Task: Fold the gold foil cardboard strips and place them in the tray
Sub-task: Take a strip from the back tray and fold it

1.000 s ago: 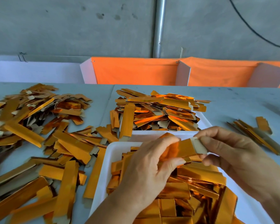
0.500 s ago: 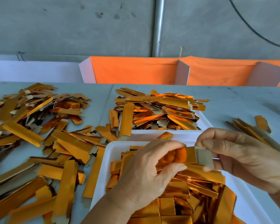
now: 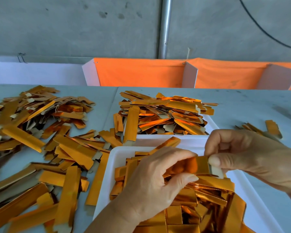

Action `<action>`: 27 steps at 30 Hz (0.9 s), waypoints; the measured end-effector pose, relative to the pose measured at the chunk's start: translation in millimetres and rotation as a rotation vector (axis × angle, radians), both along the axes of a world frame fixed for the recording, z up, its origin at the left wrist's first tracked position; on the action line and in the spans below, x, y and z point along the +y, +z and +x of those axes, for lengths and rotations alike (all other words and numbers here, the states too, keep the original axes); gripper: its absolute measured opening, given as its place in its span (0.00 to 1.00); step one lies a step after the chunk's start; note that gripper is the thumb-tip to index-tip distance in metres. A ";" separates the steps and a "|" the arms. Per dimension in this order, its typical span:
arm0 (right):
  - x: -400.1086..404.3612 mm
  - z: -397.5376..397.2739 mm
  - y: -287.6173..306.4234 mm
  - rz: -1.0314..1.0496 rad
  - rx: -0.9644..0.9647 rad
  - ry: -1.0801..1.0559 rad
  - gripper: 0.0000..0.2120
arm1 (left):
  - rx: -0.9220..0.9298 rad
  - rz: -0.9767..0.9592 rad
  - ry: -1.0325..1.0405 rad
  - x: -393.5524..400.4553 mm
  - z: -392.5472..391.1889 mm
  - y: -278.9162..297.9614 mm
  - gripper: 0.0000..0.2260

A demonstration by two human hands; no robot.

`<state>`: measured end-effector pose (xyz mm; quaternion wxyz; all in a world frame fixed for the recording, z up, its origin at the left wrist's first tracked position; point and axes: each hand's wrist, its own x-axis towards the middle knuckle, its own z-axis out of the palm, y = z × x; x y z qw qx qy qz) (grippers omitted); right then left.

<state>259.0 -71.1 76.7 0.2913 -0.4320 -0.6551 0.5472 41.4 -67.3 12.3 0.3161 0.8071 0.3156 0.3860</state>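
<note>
We see one gold foil strip point(image 3: 200, 165) pinched between the left hand point(image 3: 151, 185) and right hand point(image 3: 245, 157), fingers point(image 3: 213, 161) curled on both ends, just above the white tray point(image 3: 114, 165). Beyond the fingers lie loose strips point(image 3: 40, 148) on a grey table point(image 3: 252, 105), orange cloth point(image 3: 141, 73) and a concrete wall point(image 3: 74, 27).

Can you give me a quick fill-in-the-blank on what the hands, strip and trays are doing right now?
1. The strip is held by ____ hands, the left hand and the right hand.
2. The held strip hovers over the near tray, whose colour is ____.
3. The far tray is heaped with ____ foil strips.
4. The loose strips on the table lie on the person's ____ side.

Missing words: both; white; gold; left
</note>
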 end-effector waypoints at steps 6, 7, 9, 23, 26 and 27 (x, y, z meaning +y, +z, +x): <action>-3.2 -6.5 -3.3 0.093 -0.061 -0.081 0.07 | -0.023 -0.062 -0.017 1.0 -1.2 -0.6 0.16; -4.3 -9.3 -3.4 0.129 -0.095 -0.118 0.05 | -0.022 -0.061 -0.011 1.4 -1.4 -1.1 0.16; -7.1 -13.8 -6.2 0.196 -0.124 -0.180 0.07 | -0.038 -0.077 0.007 2.5 -1.8 -3.1 0.17; -29.5 -34.7 -40.3 0.572 0.191 -0.312 0.14 | -0.207 -0.235 0.051 10.4 -3.8 -9.4 0.20; -29.2 -40.3 -43.3 0.671 0.143 -0.382 0.11 | -0.195 -0.223 0.045 10.4 -3.4 -8.9 0.19; -28.8 -41.8 -43.8 0.717 0.113 -0.401 0.10 | -0.192 -0.220 0.044 10.2 -3.5 -8.7 0.18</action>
